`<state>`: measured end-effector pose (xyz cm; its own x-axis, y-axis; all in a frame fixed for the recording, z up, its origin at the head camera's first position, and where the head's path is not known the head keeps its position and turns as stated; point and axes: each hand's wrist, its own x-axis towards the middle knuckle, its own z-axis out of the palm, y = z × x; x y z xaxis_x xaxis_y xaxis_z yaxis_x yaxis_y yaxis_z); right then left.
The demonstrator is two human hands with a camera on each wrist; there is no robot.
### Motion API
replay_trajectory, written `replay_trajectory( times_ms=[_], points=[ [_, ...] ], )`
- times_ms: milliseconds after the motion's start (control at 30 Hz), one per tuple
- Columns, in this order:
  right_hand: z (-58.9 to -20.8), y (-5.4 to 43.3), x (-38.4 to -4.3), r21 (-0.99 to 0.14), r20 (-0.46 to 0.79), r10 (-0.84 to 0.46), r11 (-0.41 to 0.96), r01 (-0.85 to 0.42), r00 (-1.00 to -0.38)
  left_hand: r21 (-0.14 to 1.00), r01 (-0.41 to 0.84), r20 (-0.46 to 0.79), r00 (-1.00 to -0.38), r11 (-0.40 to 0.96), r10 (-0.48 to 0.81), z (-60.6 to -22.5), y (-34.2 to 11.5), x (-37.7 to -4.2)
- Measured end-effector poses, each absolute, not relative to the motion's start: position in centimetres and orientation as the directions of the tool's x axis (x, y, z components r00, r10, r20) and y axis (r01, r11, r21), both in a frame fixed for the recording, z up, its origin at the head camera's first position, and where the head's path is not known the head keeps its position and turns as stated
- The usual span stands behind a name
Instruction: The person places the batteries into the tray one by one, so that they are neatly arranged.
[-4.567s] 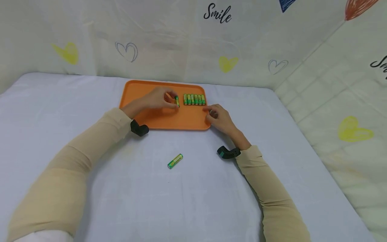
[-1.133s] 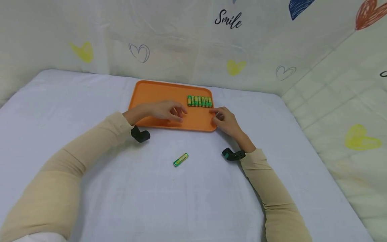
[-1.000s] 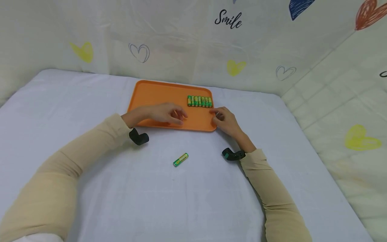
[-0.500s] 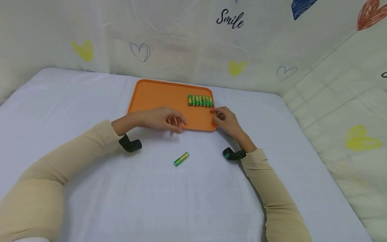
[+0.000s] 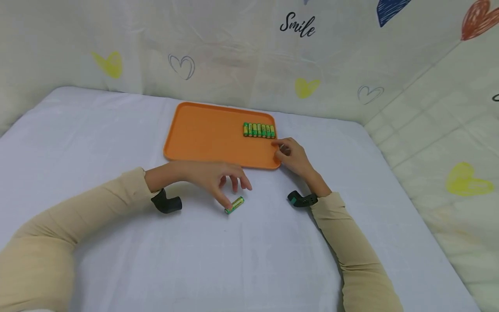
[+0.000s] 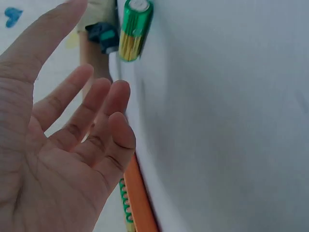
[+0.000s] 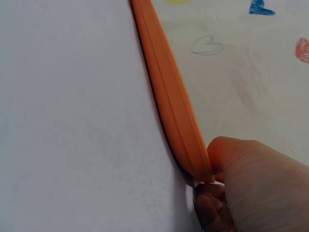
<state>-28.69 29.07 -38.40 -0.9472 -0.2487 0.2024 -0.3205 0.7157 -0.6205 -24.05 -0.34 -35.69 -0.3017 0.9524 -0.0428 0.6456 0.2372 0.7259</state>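
A single green and yellow battery (image 5: 236,203) lies on the white cloth in front of the tray. Over it hovers my left hand (image 5: 212,177), thumb tip overlapping the battery's near end in the head view and the other fingers spread. In the left wrist view, the battery (image 6: 135,31) stands apart from the fingers, nothing between them. My right hand (image 5: 294,156) holds the right rim of an orange tray (image 5: 206,134); in the right wrist view its thumb is over the tray's edge (image 7: 174,92) and the other fingers are curled beside it. Several matching batteries (image 5: 259,130) lie side by side in the tray.
The white cloth (image 5: 175,260) covers the tabletop. Behind it hangs a pale backdrop (image 5: 234,56) printed with hearts and the word Smile. Each wrist wears a black camera mount, one by the left cuff (image 5: 166,202) and one by the right (image 5: 301,199).
My left hand set a battery at the row's left end, released it, then moved back off the tray towards the loose battery, fingers spreading. The right hand stays at the rim.
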Motion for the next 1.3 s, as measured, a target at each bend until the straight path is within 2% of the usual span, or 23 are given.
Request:
replay_trajectory(
  times_ms=[167,667,1300],
  points=[
    [-38.4,29.1,-28.7,-0.619,0.207,-0.252,0.714,-0.326,-0.945,0.72,0.649,-0.066,-0.287,0.245,0.955,-36.3,0.1,-23.2],
    [-38.5,29.4,-28.7,-0.625,0.214,-0.261,0.704,-0.337,-0.941,0.687,0.699,-0.015,-0.262,0.2,0.965,-37.1,0.4,-22.8],
    [-38.7,29.9,-28.5,-0.61,0.215,-0.27,0.713,-0.345,-0.938,0.68,0.694,-0.03,-0.294,0.235,0.955,-36.9,0.8,-22.1]
  ],
)
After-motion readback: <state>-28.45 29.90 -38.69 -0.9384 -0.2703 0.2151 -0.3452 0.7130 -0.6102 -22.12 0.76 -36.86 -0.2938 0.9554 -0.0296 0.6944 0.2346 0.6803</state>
